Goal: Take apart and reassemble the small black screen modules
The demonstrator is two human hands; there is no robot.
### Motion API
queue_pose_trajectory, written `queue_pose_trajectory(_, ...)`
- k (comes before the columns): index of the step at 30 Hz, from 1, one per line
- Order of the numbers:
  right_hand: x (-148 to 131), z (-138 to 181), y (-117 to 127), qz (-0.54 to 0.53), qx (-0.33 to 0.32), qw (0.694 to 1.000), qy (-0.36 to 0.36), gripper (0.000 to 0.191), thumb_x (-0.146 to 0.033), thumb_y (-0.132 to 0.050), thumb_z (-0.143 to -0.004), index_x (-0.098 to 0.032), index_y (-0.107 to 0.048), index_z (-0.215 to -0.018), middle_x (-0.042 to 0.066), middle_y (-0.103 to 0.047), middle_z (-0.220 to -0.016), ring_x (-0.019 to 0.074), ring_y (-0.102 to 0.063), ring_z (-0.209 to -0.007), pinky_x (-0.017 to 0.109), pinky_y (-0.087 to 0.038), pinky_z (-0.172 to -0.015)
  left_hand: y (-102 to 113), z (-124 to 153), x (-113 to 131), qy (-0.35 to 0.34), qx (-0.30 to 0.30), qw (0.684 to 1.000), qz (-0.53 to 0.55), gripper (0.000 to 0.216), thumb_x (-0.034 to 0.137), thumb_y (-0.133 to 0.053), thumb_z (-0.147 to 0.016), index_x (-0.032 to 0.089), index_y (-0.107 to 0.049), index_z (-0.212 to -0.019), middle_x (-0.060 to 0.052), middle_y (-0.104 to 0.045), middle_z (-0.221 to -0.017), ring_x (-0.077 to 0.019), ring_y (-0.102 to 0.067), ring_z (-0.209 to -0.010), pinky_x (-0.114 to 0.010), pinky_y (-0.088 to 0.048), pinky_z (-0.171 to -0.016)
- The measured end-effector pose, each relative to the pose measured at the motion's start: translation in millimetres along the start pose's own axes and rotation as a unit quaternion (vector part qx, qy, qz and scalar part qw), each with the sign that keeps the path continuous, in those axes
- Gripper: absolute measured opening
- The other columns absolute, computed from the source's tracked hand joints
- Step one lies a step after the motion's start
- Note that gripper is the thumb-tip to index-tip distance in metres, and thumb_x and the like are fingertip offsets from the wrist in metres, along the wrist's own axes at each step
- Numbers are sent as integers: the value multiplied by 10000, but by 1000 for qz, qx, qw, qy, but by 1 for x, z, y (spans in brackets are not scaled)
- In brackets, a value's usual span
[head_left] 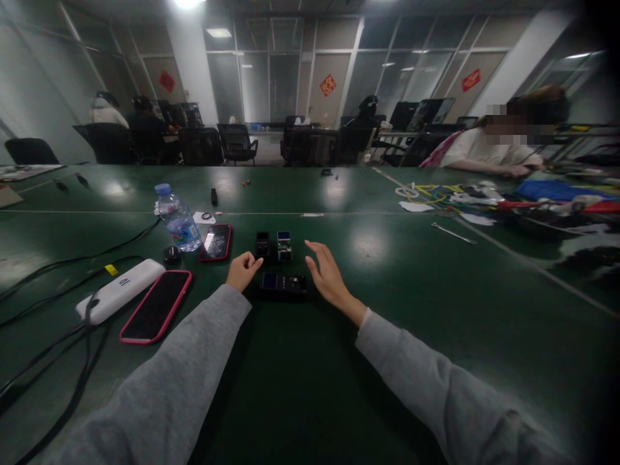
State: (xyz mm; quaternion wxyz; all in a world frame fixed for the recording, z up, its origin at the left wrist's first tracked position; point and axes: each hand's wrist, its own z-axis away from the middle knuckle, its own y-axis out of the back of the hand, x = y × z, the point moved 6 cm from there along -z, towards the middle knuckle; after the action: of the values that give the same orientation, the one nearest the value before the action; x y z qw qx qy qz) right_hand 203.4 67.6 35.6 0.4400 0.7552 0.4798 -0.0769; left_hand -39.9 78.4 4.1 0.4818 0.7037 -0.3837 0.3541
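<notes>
My left hand (242, 271) rests with its fingers curled in, beside a small black device (262, 245) with a dark screen; nothing shows in the fingers. Right of that device stands another small device (284, 247), with a bluish screen and what looks like an exposed circuit board. A longer black device (283, 285) with a screen and buttons lies between my wrists, nearer to me. My right hand (329, 272) is open and holds nothing, its fingers reaching forward and its thumb apart. It is to the right of the devices.
On the left are a water bottle (178, 218), two red-edged phones (155, 307), a white power bank (121, 290) and black cables (77, 387). A wrench (453, 233) and a heap of cables (484, 194) are on the right. Across the green table (387, 387) sits a person (484, 152).
</notes>
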Motion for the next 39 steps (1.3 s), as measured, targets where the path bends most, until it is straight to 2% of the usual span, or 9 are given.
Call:
queue_pose_trajectory(4,17,-11,-12,11,-27,999,13,423,-354,-350,-1017,-286,-370,-1434,61,-451,-1394,236,-401,-1307,498,-369,-1086,4,-2,-5,11,48,997,53,188,295,-654,-751,183,-509,-795,41,-511,-700,-102,-506,-645,-237,-412,-639)
queue_pose_trajectory(8,12,-8,-29,20,-116,991,68,512,-257,-391,-999,-329,-261,-1489,18,-328,-1506,222,-313,-1378,498,-349,-1102,10,-4,-16,28,98,992,72,274,258,-653,-778,176,-584,-1030,-48,-602,-998,-136,-587,-804,-310,-483,-785)
queue_pose_trajectory(11,5,-4,-34,27,-152,982,106,574,-194,-438,-970,-345,-244,-1489,7,-286,-1528,221,-278,-1397,504,-340,-1106,8,-6,-19,19,77,995,59,340,251,-646,-795,196,-605,-1127,-89,-579,-1193,-181,-594,-962,-362,-486,-869)
queue_pose_trajectory(17,0,-6,-22,70,-109,989,67,364,-305,-530,-960,-233,-439,-1305,98,-469,-1349,271,-482,-1216,499,-457,-980,1,-5,-19,5,31,997,69,333,239,-629,-812,202,-631,-1143,-98,-592,-1223,-228,-576,-1089,-413,-480,-922)
queue_pose_trajectory(22,9,-5,-16,99,-36,994,35,569,-444,-645,-875,-192,-390,-1317,156,-463,-1253,312,-536,-1103,495,-499,-911,0,-6,-19,4,25,997,79,311,228,-623,-813,202,-643,-1122,-93,-606,-1210,-223,-578,-1095,-421,-468,-957)
queue_pose_trajectory(25,16,-4,-20,110,-43,993,6,639,-413,-621,-886,-196,-319,-1405,163,-448,-1293,319,-550,-1096,499,-514,-889,0,-6,-18,1,22,996,86,303,221,-614,-816,202,-645,-1117,-89,-604,-1217,-217,-584,-1094,-420,-462,-973)
queue_pose_trajectory(29,20,-3,-20,81,-50,995,-38,471,-299,-526,-922,-178,-401,-1360,140,-532,-1239,291,-584,-1061,485,-520,-887,0,-6,-18,-5,20,996,85,295,210,-612,-811,199,-654,-1103,-94,-593,-1223,-215,-587,-1080,-425,-463,-975)
queue_pose_trajectory(34,43,13,42,33,16,995,-88,467,-382,-549,-888,-162,-473,-1293,141,-587,-1203,287,-602,-1046,476,-501,-905,2,-7,-24,7,43,995,94,338,198,-626,-798,198,-637,-1136,-102,-566,-1250,-201,-607,-1028,-428,-474,-969)
queue_pose_trajectory(39,99,90,190,127,71,971,-189,637,-628,-584,-821,-220,-506,-1304,210,-591,-1179,321,-606,-1006,477,-471,-847,1,-7,-23,3,48,994,95,332,181,-632,-791,207,-645,-1122,-95,-575,-1230,-195,-613,-1013,-433,-475,-974)
